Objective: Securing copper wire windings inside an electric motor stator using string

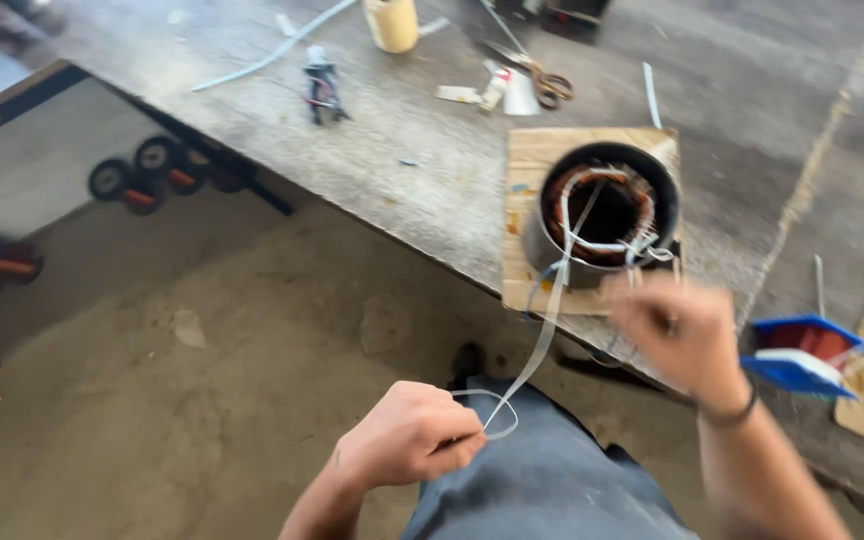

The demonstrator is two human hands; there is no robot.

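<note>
Two hands (407,435) (677,335), white tape (542,335), stator (607,215).

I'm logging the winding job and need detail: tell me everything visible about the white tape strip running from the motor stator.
The white tape strip is thin, flat and semi-translucent, like plastic or fabric lacing. It crosses the copper windings inside the round stator on its wooden board, then drops taut over the bench edge to the left hand, which pinches it, leaving a small loop past the fingers. The blurred right hand is at its upper end near the stator.

2 hands (407,435), 1 stator (604,212), 1 scissors (542,80), 1 tape roll (392,22)
</note>
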